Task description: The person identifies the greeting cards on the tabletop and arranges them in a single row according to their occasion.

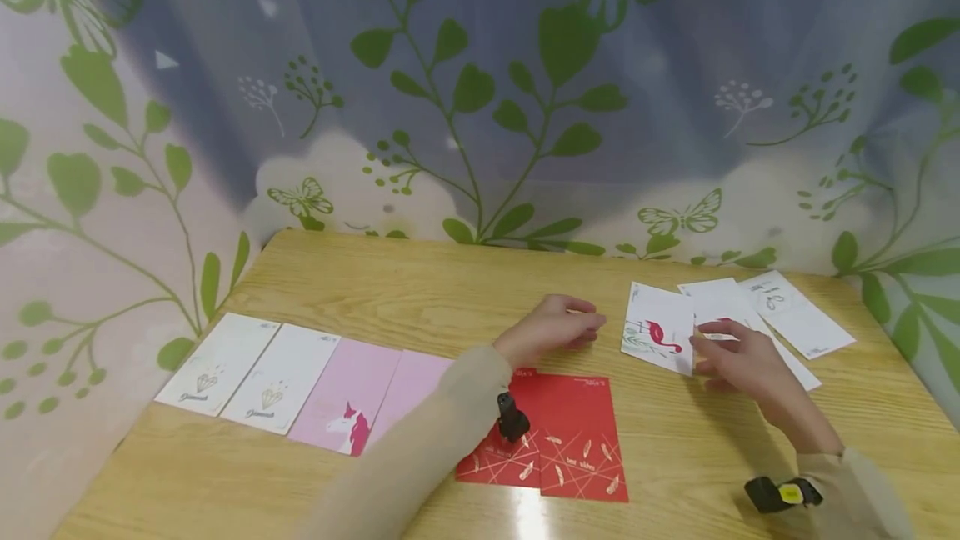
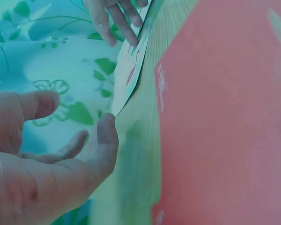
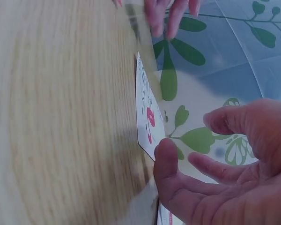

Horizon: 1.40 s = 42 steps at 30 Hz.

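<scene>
Nearest my lens, the right hand [image 1: 738, 365] sits lower right of the frame, fingers loosely curled, tips resting on the flamingo card [image 1: 660, 327]; I cannot tell whether it pinches it. That card's long axis runs toward the curtain, beside three white cards [image 1: 795, 313] near the worktop [image 1: 390, 290] right edge. My left hand [image 1: 555, 327] hovers relaxed, holding nothing, above two red cards [image 1: 573, 436]. Bare wood lies behind; two white and two pink cards sit at left.

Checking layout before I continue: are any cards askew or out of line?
Yes. The white cards at the right overlap at odd angles, including the flamingo card, while the left row lies neatly side by side.
</scene>
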Tool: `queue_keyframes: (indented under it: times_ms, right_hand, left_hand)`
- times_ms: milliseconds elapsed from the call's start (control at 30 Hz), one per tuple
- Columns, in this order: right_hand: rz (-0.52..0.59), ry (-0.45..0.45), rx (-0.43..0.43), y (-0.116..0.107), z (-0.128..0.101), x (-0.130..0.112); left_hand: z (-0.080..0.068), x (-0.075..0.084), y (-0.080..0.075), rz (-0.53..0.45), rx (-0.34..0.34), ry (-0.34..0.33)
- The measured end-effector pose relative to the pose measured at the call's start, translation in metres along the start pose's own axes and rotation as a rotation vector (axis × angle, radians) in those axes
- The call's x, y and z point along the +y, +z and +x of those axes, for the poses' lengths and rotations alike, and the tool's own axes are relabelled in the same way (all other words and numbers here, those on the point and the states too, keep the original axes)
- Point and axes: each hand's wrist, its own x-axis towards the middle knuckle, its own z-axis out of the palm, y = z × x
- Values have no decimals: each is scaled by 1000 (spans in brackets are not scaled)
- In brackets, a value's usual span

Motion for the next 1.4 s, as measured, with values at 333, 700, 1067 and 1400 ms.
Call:
queue_keyframes:
  times_ms: [333, 700, 1067, 1400]
  right_hand:
    - [88, 3, 13, 4, 3, 6]
    - [48, 17, 27, 10, 2, 2]
    - [56, 25, 51, 13, -2, 4]
    - [61, 32, 103, 5, -13, 10]
  left_hand:
    - [26, 4, 31, -247, 46, -154]
    - [32, 10, 55, -174, 146, -158]
    - [20, 11, 61, 169, 215, 15]
    - [-8, 12, 53, 293, 82, 101]
